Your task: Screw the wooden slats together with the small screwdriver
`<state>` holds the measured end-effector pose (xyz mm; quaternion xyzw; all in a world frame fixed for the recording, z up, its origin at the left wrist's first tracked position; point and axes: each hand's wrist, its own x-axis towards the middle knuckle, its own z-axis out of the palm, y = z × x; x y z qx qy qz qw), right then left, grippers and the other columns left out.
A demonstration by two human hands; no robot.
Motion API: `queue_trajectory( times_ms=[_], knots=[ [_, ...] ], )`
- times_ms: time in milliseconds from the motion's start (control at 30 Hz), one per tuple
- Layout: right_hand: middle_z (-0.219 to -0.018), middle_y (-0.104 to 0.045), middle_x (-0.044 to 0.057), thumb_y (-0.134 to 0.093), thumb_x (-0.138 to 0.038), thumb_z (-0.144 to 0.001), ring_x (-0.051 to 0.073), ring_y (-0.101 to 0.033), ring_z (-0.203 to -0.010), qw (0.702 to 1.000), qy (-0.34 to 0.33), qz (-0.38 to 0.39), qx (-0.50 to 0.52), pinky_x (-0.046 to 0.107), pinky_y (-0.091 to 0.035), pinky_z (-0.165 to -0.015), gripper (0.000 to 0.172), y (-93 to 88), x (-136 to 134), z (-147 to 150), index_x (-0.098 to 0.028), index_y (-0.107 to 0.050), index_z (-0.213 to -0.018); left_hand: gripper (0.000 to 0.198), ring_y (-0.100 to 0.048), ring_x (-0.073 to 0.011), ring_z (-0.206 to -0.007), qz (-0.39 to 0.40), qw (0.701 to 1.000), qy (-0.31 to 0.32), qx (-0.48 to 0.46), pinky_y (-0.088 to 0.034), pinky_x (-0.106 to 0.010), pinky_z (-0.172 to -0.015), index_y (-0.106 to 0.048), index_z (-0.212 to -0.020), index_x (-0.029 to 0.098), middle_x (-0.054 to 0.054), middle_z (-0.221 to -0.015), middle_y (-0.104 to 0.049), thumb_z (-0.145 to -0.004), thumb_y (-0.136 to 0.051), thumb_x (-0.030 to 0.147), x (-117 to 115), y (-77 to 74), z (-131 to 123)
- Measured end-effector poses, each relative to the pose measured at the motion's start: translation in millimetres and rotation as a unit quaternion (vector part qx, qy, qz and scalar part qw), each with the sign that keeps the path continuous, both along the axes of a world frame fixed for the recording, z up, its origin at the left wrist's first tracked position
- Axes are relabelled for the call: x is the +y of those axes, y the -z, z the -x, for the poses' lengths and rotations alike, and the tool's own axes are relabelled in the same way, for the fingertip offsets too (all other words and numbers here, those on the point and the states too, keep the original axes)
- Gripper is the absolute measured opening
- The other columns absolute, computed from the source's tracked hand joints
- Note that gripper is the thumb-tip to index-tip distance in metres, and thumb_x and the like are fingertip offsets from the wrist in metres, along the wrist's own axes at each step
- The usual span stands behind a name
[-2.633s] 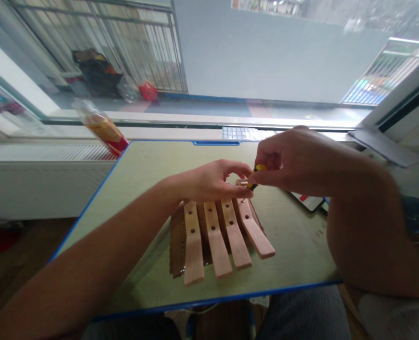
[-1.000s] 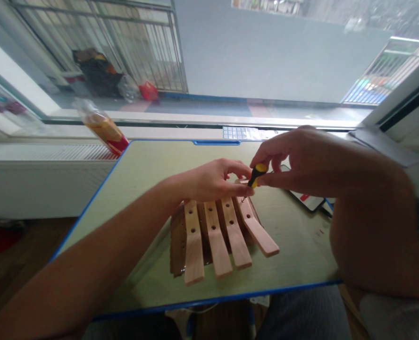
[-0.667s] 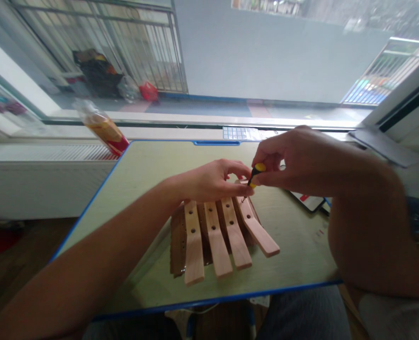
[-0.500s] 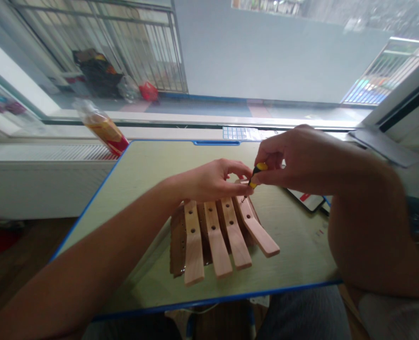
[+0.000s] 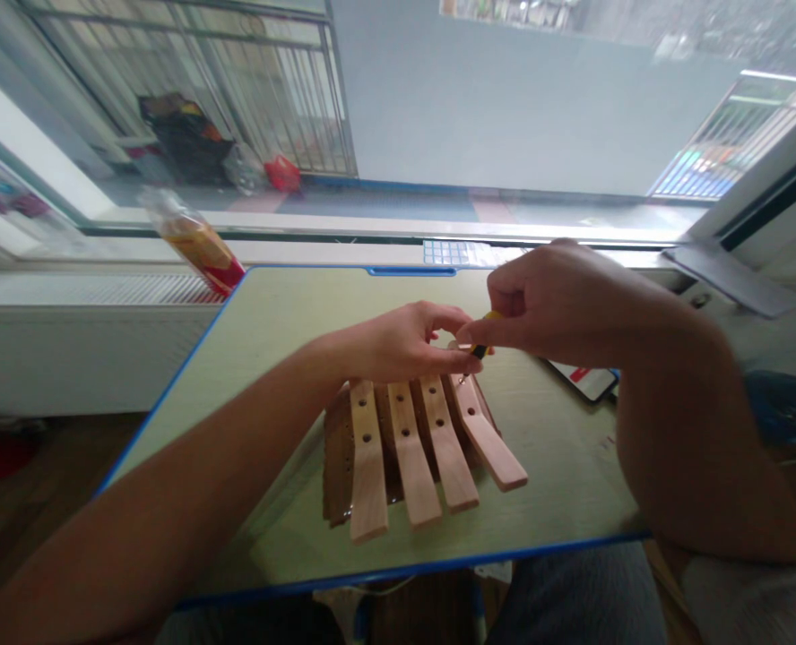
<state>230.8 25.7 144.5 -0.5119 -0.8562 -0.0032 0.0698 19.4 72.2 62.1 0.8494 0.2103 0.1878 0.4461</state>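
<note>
A wooden piece made of several pale slats (image 5: 411, 457) fanned over darker brown boards lies on the green table (image 5: 270, 358). My left hand (image 5: 404, 345) presses down on the far ends of the slats, fingers curled over them. My right hand (image 5: 552, 300) is closed round a small yellow-and-black screwdriver (image 5: 482, 345), whose tip stands on the rightmost slat (image 5: 488, 439) close to my left fingertips. Most of the screwdriver is hidden by my fingers.
A red-and-yellow bottle (image 5: 193, 242) leans at the table's far left corner by the window sill. A flat white device (image 5: 583, 376) lies to the right behind my right arm. The blue table edge (image 5: 398, 573) runs near my lap.
My right hand has turned on the screwdriver, now covering more of its yellow handle. The rightmost slat has swung slightly. My left hand has stayed in place.
</note>
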Motion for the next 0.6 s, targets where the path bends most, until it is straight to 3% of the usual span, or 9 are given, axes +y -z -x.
queue_trajectory(
  times_ms=[233,367,467,600],
  knots=[
    [-0.053,-0.052,-0.004,-0.068,-0.059,-0.086,0.012,-0.037,-0.053,1.000,-0.004,0.021,-0.016,0.034,-0.021,-0.058,0.040,-1.8,0,-3,-0.024,-0.068,-0.067,0.026,-0.066,-0.0184,-0.102,-0.011,1.000,0.005,0.006,-0.048,-0.029,-0.090,-0.080,-0.103,0.020,-0.005,-0.109,-0.075,-0.094,-0.072,0.043,1,0.0,0],
    [-0.077,-0.071,-0.003,-0.075,-0.062,-0.081,0.014,-0.056,-0.064,0.997,-0.038,0.066,0.031,0.031,-0.031,-0.059,0.036,-7.7,-3,-10,-0.030,-0.078,-0.096,0.026,-0.066,-0.0198,-0.104,-0.026,1.000,0.001,0.011,-0.048,-0.031,-0.093,-0.080,-0.104,0.021,-0.006,-0.111,-0.075,-0.093,-0.073,0.043,1,0.5,0],
    [-0.090,-0.077,-0.005,-0.075,-0.050,-0.085,0.013,-0.064,-0.071,0.989,-0.095,0.089,0.066,0.030,-0.038,-0.061,0.028,-11.1,-6,-16,-0.034,-0.078,-0.108,0.028,-0.066,-0.0212,-0.109,-0.030,1.000,0.005,0.004,-0.048,-0.033,-0.097,-0.080,-0.111,0.023,-0.006,-0.115,-0.075,-0.094,-0.072,0.043,1,1.7,-1],
    [-0.093,-0.079,-0.003,-0.064,-0.028,-0.087,0.014,-0.065,-0.072,0.988,-0.123,0.068,0.070,0.032,-0.042,-0.065,0.022,-11.3,-9,-19,-0.030,-0.081,-0.101,0.027,-0.066,-0.0210,-0.108,-0.036,0.999,0.014,-0.007,-0.048,-0.033,-0.098,-0.081,-0.114,0.024,-0.007,-0.114,-0.075,-0.094,-0.072,0.040,2,2.9,-1]
  ],
)
